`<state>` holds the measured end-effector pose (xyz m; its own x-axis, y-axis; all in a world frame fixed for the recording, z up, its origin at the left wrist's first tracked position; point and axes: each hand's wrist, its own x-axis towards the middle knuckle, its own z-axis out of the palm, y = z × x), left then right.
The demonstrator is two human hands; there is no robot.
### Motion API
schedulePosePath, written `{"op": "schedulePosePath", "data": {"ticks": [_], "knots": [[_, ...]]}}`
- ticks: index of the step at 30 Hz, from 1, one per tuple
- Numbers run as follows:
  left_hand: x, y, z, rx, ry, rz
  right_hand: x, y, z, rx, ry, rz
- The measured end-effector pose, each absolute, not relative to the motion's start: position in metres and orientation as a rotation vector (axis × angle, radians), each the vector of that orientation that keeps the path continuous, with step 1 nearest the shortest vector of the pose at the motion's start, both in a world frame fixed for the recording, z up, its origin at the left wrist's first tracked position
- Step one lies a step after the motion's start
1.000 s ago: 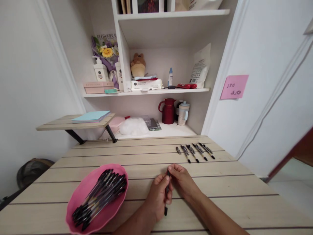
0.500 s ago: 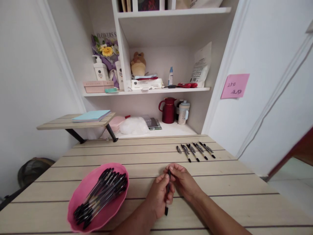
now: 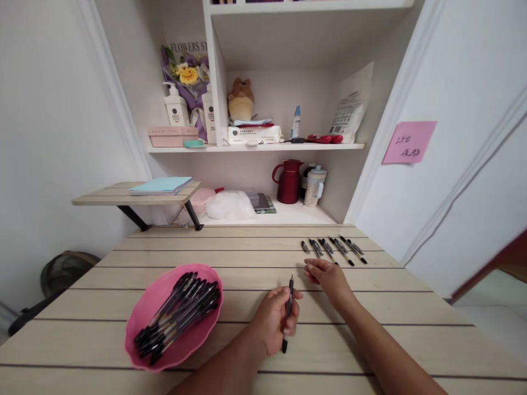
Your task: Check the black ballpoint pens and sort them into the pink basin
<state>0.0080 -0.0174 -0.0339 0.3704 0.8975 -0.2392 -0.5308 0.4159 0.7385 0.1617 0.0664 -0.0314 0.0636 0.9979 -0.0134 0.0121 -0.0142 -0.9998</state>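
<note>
My left hand point(image 3: 274, 323) is closed around a black pen point(image 3: 289, 299), held upright just above the wooden table point(image 3: 411, 329). My right hand point(image 3: 329, 276) reaches out to the right of it, palm down. Its fingertips are pinched together close to a row of black pens and caps point(image 3: 334, 249) lying on the table. What the fingertips hold is too small to make out. A pink bowl point(image 3: 150, 300) full of several black pens point(image 3: 181, 315) sits left of my left hand.
Behind the table are white shelves with a red jug point(image 3: 286, 181), a cup point(image 3: 314, 186), bottles, a plush toy and a bouquet. A small raised wooden stand point(image 3: 135, 198) with a blue notebook is at the back left. A pink note point(image 3: 408, 142) is stuck on the right wall.
Both hands were together at the top of the pen. My right hand has let go and moved up and right toward the row of pens. The left hand keeps the pen.
</note>
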Motion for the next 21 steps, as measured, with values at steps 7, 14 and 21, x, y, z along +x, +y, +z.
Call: {"op": "schedulePosePath", "data": {"ticks": [7,14,21], "knots": [[0.008,-0.017,-0.034,0.631,0.698,0.986,0.186,0.093,-0.014,-1.974,-2.183,0.032],[0.008,-0.019,-0.031,0.650,0.728,0.967,0.176,0.117,-0.007,-2.062,-2.363,-0.098],[0.009,-0.019,-0.032,0.641,0.718,0.969,0.168,0.135,-0.001,-2.125,-2.429,-0.082]]}}
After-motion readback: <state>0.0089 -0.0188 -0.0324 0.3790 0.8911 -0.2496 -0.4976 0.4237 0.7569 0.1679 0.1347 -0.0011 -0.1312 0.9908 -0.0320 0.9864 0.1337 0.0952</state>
